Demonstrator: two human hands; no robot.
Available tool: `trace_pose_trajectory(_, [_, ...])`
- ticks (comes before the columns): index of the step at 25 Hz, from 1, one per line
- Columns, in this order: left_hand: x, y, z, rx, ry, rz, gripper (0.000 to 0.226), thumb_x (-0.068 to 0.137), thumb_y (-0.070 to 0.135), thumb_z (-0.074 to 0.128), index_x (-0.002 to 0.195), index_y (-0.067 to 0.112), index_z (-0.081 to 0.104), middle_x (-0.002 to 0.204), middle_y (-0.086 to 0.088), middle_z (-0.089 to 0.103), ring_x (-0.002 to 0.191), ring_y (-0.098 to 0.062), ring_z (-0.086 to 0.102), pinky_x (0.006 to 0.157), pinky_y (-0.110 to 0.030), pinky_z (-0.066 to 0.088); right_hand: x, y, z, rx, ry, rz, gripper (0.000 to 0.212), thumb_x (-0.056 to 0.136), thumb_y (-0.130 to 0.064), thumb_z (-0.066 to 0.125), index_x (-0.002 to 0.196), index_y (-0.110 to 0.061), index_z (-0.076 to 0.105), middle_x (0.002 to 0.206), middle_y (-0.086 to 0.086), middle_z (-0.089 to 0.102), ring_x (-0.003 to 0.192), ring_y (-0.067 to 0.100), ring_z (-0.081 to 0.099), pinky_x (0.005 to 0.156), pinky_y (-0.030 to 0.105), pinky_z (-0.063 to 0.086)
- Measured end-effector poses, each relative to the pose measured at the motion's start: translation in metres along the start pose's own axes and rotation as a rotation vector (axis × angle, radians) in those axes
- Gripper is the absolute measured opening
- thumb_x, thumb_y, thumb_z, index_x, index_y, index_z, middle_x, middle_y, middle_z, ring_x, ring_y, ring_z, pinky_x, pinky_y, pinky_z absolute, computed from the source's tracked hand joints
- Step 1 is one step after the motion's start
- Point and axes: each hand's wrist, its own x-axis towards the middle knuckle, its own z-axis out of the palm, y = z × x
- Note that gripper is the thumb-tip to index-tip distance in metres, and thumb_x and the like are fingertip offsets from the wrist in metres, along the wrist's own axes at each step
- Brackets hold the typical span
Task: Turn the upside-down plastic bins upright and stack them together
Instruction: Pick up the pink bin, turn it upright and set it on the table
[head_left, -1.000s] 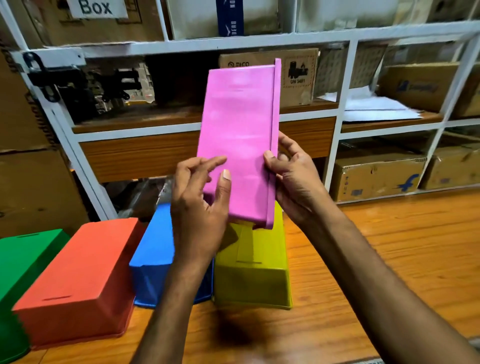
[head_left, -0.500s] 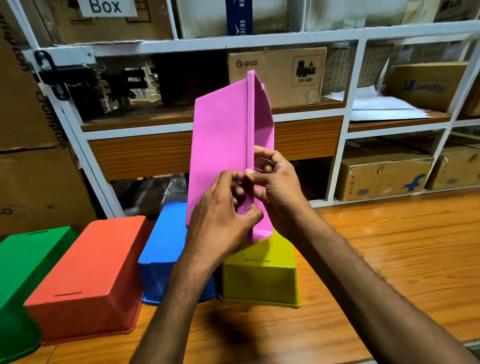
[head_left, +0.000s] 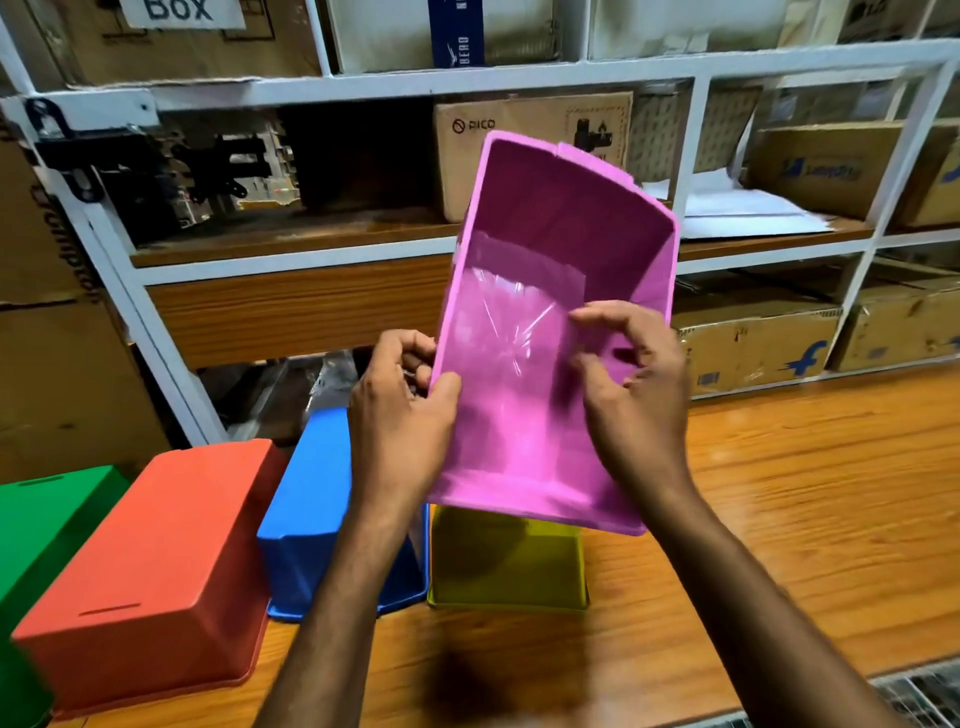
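Both hands hold the pink bin (head_left: 524, 395) up in the air, its open side facing the person. The left hand (head_left: 400, 415) pinches the bin's left edge; the right hand (head_left: 636, 400) curls its fingers (head_left: 597, 317) around the right wall. Below, the green bin (head_left: 36, 519), orange bin (head_left: 156, 566), blue bin (head_left: 306, 519) and yellow bin (head_left: 506, 564) (all upside down) sit on the wooden surface (head_left: 805, 519).

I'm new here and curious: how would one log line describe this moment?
pink bin: held in air, opening toward camera | left hand: gripping left rim | right hand: at right wall | four bins: upside down
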Motion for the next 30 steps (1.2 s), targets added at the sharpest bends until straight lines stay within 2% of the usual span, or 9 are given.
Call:
trace_pose_trajectory(4, [-0.011,-0.022,0.019,-0.247,-0.081,-0.089,0.023,0.085,-0.001,0.063,0.097,0.018,0.062,0.084,-0.001,0.065,0.072,-0.008,0.058,0.067,-0.024,0.049,-0.011,0.045,-0.054,-0.408,0.144,0.117,0.056,0.077,-0.011,0.074,0.130,-0.024,0.061,0.129,0.001,0.059,0.123,0.025,0.053,0.106,0.022,0.035])
trace_pose_trajectory(6, [-0.014,-0.032,0.031,-0.382,-0.117,-0.180,0.023,0.083,0.004,0.063,0.097,0.022,0.063,0.087,-0.007,0.066,0.075,-0.015,0.059,0.067,-0.032,0.050,-0.015,0.057,-0.071,-0.325,0.067,0.292,0.065,0.078,-0.009,0.077,0.139,-0.022,0.056,0.130,0.000,0.059,0.116,0.021,0.058,0.107,0.038,0.046])
trace_pose_trajectory(8, [-0.017,-0.036,0.046,-0.448,-0.158,-0.228,0.025,0.078,0.009,0.060,0.097,0.025,0.062,0.087,-0.005,0.066,0.072,-0.013,0.058,0.065,-0.029,0.049,-0.014,0.058,-0.085,-0.123,-0.011,0.414,0.057,0.080,-0.003,0.076,0.132,-0.022,0.063,0.121,-0.003,0.070,0.098,0.009,0.066,0.097,0.048,0.056])
trace_pose_trajectory(10, [-0.022,-0.036,0.064,-0.440,-0.203,-0.223,0.026,0.077,0.009,0.059,0.098,0.025,0.060,0.090,-0.003,0.066,0.074,-0.010,0.060,0.068,-0.023,0.050,-0.011,0.054,-0.107,-0.010,-0.039,0.444,0.052,0.080,0.007,0.073,0.122,-0.023,0.069,0.113,-0.002,0.075,0.087,0.005,0.065,0.090,0.046,0.058])
trace_pose_trajectory(15, [-0.039,-0.022,0.113,-0.382,-0.356,-0.159,0.037,0.077,0.003,0.062,0.102,0.030,0.054,0.100,0.001,0.064,0.080,-0.005,0.059,0.074,-0.020,0.049,0.000,0.044,-0.189,0.173,-0.172,0.507,0.079,0.076,0.026,0.061,0.138,-0.023,0.061,0.121,0.016,0.065,0.094,0.023,0.056,0.079,0.035,0.052])
trace_pose_trajectory(18, [-0.052,0.001,0.147,-0.395,-0.515,-0.183,0.049,0.083,-0.014,0.060,0.116,0.023,0.054,0.105,0.004,0.061,0.072,0.001,0.053,0.068,-0.011,0.046,-0.002,0.045,-0.243,0.137,-0.199,0.502,0.079,0.076,0.027,0.061,0.138,-0.023,0.061,0.115,0.008,0.062,0.094,0.021,0.055,0.075,0.029,0.054])
trace_pose_trajectory(22, [-0.096,0.053,0.210,-0.475,-0.734,-0.209,0.058,0.082,-0.017,0.059,0.113,0.032,0.056,0.101,0.002,0.060,0.080,-0.011,0.051,0.067,-0.014,0.048,-0.023,0.070,-0.326,-0.054,-0.003,0.527,0.074,0.074,0.023,0.057,0.127,-0.028,0.063,0.110,0.006,0.061,0.091,0.017,0.053,0.069,0.027,0.051])
trace_pose_trajectory(26, [-0.145,0.098,0.264,-0.520,-0.794,-0.309,0.055,0.084,-0.021,0.056,0.111,0.026,0.061,0.094,0.000,0.061,0.061,0.004,0.058,0.055,-0.014,0.050,-0.041,0.090,-0.398,-0.107,0.115,0.623,0.067,0.078,0.026,0.055,0.120,-0.026,0.063,0.113,0.009,0.065,0.078,0.008,0.060,0.062,0.026,0.055])
trace_pose_trajectory(30, [-0.202,0.144,0.348,-0.520,-1.027,-0.505,0.036,0.086,-0.013,0.061,0.102,0.019,0.071,0.081,-0.002,0.067,0.062,-0.011,0.061,0.055,-0.021,0.050,-0.060,0.110,-0.506,-0.051,0.271,0.894,0.051,0.080,0.027,0.052,0.107,-0.013,0.069,0.079,0.000,0.076,0.053,0.003,0.066,0.050,0.019,0.055])
